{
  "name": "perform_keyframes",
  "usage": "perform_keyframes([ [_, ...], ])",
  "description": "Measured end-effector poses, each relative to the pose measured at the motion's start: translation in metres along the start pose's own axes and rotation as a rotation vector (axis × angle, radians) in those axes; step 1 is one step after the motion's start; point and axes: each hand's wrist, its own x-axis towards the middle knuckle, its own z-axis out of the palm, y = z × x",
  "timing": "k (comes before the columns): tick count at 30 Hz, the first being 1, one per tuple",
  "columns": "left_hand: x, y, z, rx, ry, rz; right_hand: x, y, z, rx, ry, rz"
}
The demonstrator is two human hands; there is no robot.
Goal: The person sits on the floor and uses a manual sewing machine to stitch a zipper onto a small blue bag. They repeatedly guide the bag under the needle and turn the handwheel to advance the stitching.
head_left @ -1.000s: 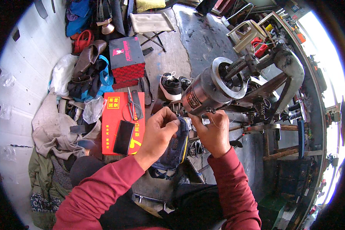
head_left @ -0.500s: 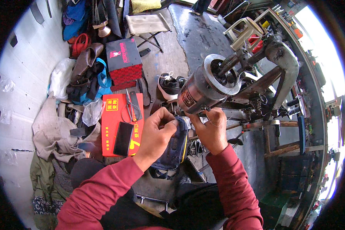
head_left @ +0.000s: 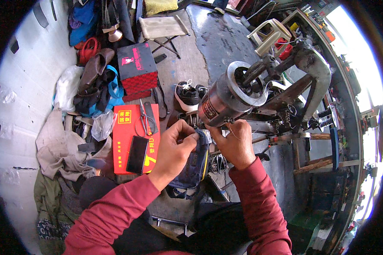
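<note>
A worn metal sewing machine (head_left: 215, 104) with a round silver head reaches in from the right. Below its head hangs or lies a dark blue bag (head_left: 190, 172) with a yellow edge. My left hand (head_left: 174, 153) is closed, thumb and forefinger pinched at the bag's upper edge. Just under the machine head, my right hand (head_left: 237, 146) has its fingers curled, with the tips partly hidden by the machine. Loose thread runs down beside the right hand; whether the fingers grip the thread, the bag or a machine part does not show.
Left of the bag, a red box (head_left: 121, 146) carries scissors (head_left: 144, 121) and a black phone (head_left: 137, 154). Behind stand a black-and-red box (head_left: 136, 63), a black sneaker (head_left: 186, 97) and a folding stool (head_left: 164, 26). Clothes and bags (head_left: 68, 144) pile up along the left wall.
My left hand has shifted very slightly to the right at the bag's edge. The right hand, machine and bag look almost the same.
</note>
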Motion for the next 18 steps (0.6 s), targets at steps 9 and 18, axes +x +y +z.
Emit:
perform_keyframes([
  [9,-0.0002,-0.0006,0.0029,-0.062,0.024,0.024,-0.0027,0.0037,-0.0031,-0.069,-0.091,-0.008],
  [18,-0.0023,0.0018,0.0029,0.016,0.015,0.006,-0.002,0.0022,0.0016,-0.057,0.0,0.026],
])
